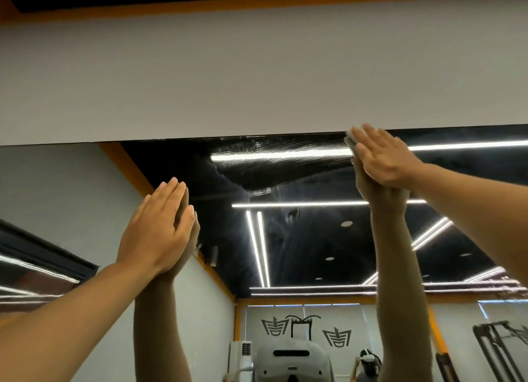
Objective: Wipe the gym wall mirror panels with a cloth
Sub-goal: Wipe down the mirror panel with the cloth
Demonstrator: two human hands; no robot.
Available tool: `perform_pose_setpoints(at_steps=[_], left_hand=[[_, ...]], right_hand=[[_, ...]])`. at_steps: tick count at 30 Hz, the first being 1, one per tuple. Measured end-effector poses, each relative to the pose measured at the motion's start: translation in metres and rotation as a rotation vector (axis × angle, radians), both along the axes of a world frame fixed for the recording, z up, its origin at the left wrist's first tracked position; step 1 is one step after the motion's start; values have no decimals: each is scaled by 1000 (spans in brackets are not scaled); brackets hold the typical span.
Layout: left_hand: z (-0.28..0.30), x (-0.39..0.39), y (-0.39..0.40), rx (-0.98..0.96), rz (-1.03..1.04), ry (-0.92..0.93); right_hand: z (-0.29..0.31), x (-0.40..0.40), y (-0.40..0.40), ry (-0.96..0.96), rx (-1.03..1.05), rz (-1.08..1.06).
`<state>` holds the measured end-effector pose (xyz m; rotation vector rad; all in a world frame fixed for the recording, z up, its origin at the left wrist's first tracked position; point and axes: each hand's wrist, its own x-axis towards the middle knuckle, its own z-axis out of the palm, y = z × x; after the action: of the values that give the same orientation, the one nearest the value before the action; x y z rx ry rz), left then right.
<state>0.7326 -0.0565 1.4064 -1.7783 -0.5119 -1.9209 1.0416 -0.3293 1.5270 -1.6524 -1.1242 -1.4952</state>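
Observation:
The wall mirror (300, 238) fills the lower half of the view, its top edge meeting the grey wall. My right hand (383, 155) presses flat against the glass at that top edge, fingers straight, with a small white cloth (351, 140) showing under the fingertips. Wet streaks (271, 153) run leftward from the cloth across the glass. My left hand (160, 230) lies flat on the mirror lower down at the left, fingers straight, holding nothing. Both hands meet their own reflections.
A grey wall band (257, 75) with an orange strip above it sits over the mirror. The glass reflects a black ceiling with light strips, a treadmill console (291, 358), a gym rack (497, 350) and a person at the bottom right.

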Motion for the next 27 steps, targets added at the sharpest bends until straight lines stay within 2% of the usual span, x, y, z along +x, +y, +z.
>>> perform_pose_setpoints(at_steps=[5,7,9,13,16,19,23,27], left_hand=[[0,1,0,1,2,0],[0,1,-1,2,0,-7],[-1,1,-2,1,-2,-3],[-1,1,-2,1,-6,0],[-1,0,-2,2,-5,-1],[-1,1,-2,-1,-6,2],[0,0,-1,4,-14,2],[-1,0,-1,13,-18,-2]], right_hand=[[5,6,5,22,101,26],[-5,-3,10,-29,96,67],[-29,-18,16,-147,19,132],[-98,-41,32,-397,-270,184],[-136,-42,29,-447,-409,190],[-138,-37,21,-502,-469,160],[-101,-32,20,-459,-341,121],[-44,-31,12,-296,-59,143]])
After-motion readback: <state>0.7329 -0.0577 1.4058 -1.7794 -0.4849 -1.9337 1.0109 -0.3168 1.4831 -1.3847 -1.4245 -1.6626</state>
